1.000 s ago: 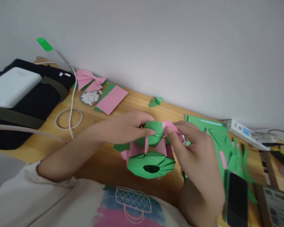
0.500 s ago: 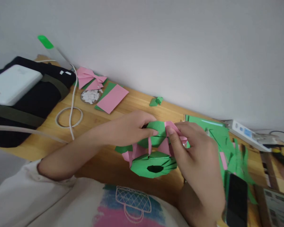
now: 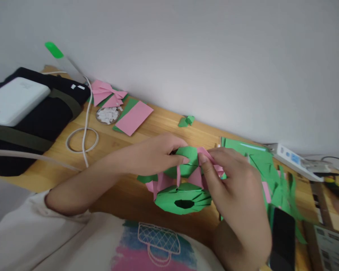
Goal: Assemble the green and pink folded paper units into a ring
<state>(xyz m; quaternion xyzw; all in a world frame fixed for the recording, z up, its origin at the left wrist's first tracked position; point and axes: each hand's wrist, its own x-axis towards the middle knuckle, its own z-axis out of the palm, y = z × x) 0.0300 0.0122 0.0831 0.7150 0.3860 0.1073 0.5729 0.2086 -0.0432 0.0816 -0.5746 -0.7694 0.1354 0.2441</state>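
Observation:
Both hands hold a green and pink folded-paper model [image 3: 169,203], raised in front of my shirt. Its lower face is a round green ring of overlapping folds with a dark hole in the middle; pink flaps stand up around it. My left hand [image 3: 155,152] pinches a green folded piece on the upper left, thumb in front. At the upper right, my right hand [image 3: 234,180] grips a pink folded part between thumb and fingers. Much of the model's right side is hidden behind the right hand.
Pink and green paper sheets [image 3: 134,118], a dish of white bits [image 3: 108,115] and folded pink pieces [image 3: 107,92] lie back left. A white power bank [image 3: 18,99] rests on a black bag [image 3: 69,92]. Rightward are green paper [image 3: 240,148], a phone [image 3: 282,239] and a power strip [image 3: 295,160].
The paper model has tilted and dropped very slightly. Both hands keep their pinch, with only a small shift of the right hand's fingers.

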